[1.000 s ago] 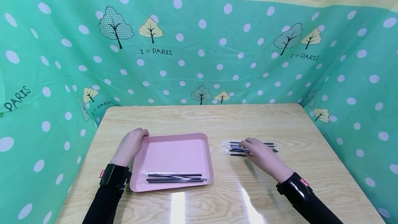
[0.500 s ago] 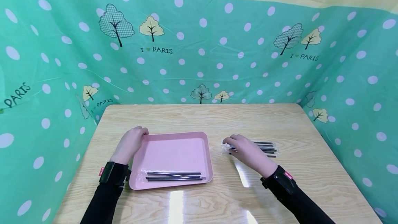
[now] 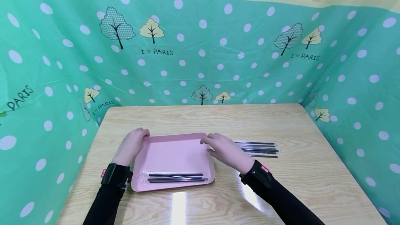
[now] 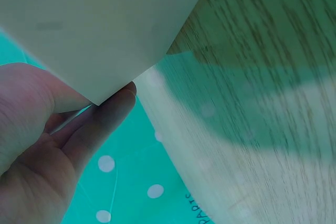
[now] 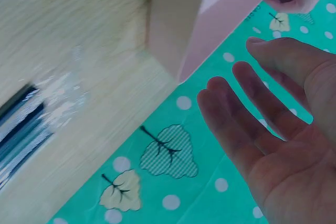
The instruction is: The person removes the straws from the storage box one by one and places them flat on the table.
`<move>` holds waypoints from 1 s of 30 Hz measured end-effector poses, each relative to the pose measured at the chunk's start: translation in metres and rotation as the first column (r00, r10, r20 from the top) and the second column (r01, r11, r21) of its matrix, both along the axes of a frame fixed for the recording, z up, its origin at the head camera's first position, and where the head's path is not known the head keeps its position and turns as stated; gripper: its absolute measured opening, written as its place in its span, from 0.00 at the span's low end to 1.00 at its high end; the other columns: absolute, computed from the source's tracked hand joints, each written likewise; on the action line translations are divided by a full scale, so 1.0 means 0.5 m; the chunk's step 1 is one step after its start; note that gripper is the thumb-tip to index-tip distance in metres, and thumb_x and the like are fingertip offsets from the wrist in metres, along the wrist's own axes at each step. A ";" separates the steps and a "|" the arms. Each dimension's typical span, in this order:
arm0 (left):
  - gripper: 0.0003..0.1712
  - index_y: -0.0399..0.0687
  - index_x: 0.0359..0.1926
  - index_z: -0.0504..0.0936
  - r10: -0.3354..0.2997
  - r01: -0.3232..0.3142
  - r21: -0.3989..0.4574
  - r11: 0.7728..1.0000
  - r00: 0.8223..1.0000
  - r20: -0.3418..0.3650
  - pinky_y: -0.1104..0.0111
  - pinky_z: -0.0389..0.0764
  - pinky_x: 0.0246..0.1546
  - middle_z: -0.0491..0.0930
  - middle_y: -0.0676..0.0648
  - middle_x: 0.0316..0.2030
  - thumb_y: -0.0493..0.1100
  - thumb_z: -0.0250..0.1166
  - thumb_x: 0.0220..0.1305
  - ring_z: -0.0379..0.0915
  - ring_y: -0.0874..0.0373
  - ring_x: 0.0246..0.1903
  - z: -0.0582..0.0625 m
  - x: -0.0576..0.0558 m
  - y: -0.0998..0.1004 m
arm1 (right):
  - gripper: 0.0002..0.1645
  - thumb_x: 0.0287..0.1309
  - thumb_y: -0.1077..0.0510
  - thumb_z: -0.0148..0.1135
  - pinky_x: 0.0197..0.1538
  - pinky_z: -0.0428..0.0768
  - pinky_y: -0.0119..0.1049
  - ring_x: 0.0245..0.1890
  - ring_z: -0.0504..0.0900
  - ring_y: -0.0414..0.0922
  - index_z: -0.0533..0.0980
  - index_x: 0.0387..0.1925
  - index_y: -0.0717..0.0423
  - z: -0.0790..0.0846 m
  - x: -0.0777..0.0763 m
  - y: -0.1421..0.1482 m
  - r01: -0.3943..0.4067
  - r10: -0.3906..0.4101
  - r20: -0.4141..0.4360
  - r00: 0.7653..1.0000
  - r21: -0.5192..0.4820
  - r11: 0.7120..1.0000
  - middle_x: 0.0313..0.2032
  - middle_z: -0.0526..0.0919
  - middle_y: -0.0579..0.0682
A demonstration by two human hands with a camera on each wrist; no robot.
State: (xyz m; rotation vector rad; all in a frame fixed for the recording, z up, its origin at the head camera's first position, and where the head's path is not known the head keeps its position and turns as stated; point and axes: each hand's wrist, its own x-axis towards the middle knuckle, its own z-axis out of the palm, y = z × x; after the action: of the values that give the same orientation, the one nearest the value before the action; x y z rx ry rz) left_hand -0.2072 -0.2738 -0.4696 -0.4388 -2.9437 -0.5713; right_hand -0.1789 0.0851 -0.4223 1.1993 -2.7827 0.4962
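My left hand grips the far left corner of a shallow pink tray. In the left wrist view, thumb and fingers of that hand pinch the tray's edge. Along the tray's near side lies a clear plastic packet of thin dark sticks. My right hand is at the far right corner of the tray, its fingers spread and relaxed. The right wrist view shows nothing between these fingers, close to the tray corner.
On the wooden table, right of the tray, more thin dark sticks lie in clear plastic, partly hidden behind the right hand. A green dotted cloth hangs around the table's back and sides.
My right hand has moved left, from over the packaged sticks on the table to the tray's right corner. The left hand and tray stay nearly still.
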 end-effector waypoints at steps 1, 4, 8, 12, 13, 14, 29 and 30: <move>0.07 0.33 0.40 0.86 -0.001 0.001 -0.003 1.000 1.000 0.001 0.51 0.86 0.40 0.82 0.40 0.31 0.24 0.64 0.66 0.82 0.42 0.35 0.000 0.000 0.000 | 0.17 0.60 0.67 0.72 0.41 0.85 0.37 0.40 0.84 0.44 0.81 0.49 0.52 0.002 -0.002 -0.008 0.004 -0.004 0.011 1.000 0.004 1.000 0.43 0.86 0.51; 0.06 0.34 0.39 0.86 0.001 -0.001 -0.007 1.000 1.000 0.004 0.51 0.86 0.40 0.82 0.40 0.31 0.24 0.64 0.66 0.82 0.43 0.35 0.001 -0.001 0.000 | 0.18 0.61 0.66 0.72 0.46 0.86 0.38 0.46 0.84 0.45 0.81 0.51 0.51 0.007 -0.007 -0.031 0.015 -0.016 0.056 0.998 0.022 1.000 0.48 0.86 0.50; 0.06 0.34 0.40 0.86 0.004 -0.004 -0.008 1.000 1.000 0.008 0.51 0.86 0.40 0.82 0.40 0.31 0.25 0.64 0.66 0.82 0.43 0.35 0.003 0.000 0.002 | 0.18 0.61 0.66 0.72 0.52 0.86 0.39 0.53 0.84 0.46 0.82 0.53 0.54 0.009 -0.010 -0.068 -0.016 0.013 0.100 0.995 0.032 0.999 0.51 0.86 0.50; 0.07 0.34 0.40 0.86 0.007 -0.007 -0.009 1.000 1.000 0.012 0.52 0.86 0.40 0.82 0.41 0.31 0.24 0.65 0.66 0.82 0.43 0.35 0.006 0.004 0.006 | 0.17 0.61 0.65 0.73 0.51 0.85 0.34 0.50 0.85 0.45 0.82 0.52 0.56 0.001 -0.011 -0.108 -0.080 0.077 0.099 0.992 0.035 0.996 0.49 0.87 0.51; 0.06 0.34 0.40 0.86 0.008 -0.007 -0.011 1.000 1.000 0.012 0.52 0.86 0.40 0.81 0.41 0.31 0.24 0.65 0.66 0.82 0.43 0.35 0.006 0.005 0.007 | 0.17 0.61 0.65 0.73 0.50 0.84 0.32 0.48 0.85 0.44 0.82 0.52 0.56 -0.001 -0.011 -0.118 -0.092 0.088 0.100 0.991 0.039 0.995 0.48 0.87 0.51; 0.06 0.33 0.40 0.86 0.009 -0.009 -0.012 1.000 1.000 0.013 0.52 0.86 0.40 0.81 0.41 0.31 0.24 0.65 0.66 0.82 0.43 0.35 0.006 0.005 0.008 | 0.17 0.61 0.64 0.73 0.49 0.84 0.31 0.47 0.85 0.43 0.82 0.52 0.55 -0.002 -0.011 -0.128 -0.091 0.085 0.104 0.991 0.055 0.994 0.47 0.87 0.50; 0.05 0.35 0.38 0.86 0.019 -0.019 -0.019 1.000 1.000 -0.004 0.52 0.86 0.40 0.82 0.41 0.31 0.25 0.66 0.65 0.82 0.43 0.35 0.001 0.004 0.009 | 0.17 0.61 0.65 0.68 0.43 0.83 0.29 0.40 0.85 0.39 0.83 0.50 0.49 -0.044 0.007 -0.187 -0.149 0.125 0.124 0.984 0.209 0.967 0.40 0.85 0.45; 0.05 0.35 0.38 0.86 0.023 -0.023 -0.020 1.000 1.000 0.000 0.52 0.86 0.40 0.82 0.41 0.31 0.25 0.66 0.65 0.82 0.43 0.35 0.002 0.004 0.009 | 0.17 0.60 0.66 0.67 0.43 0.83 0.29 0.40 0.84 0.39 0.83 0.49 0.48 -0.048 0.008 -0.189 -0.153 0.127 0.129 0.983 0.214 0.965 0.39 0.85 0.45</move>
State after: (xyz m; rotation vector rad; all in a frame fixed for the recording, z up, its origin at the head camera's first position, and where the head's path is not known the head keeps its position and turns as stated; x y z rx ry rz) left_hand -0.2052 -0.2693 -0.4687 -0.4068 -2.9527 -0.5395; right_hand -0.1747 -0.0096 -0.4465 1.4660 -2.9273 0.2740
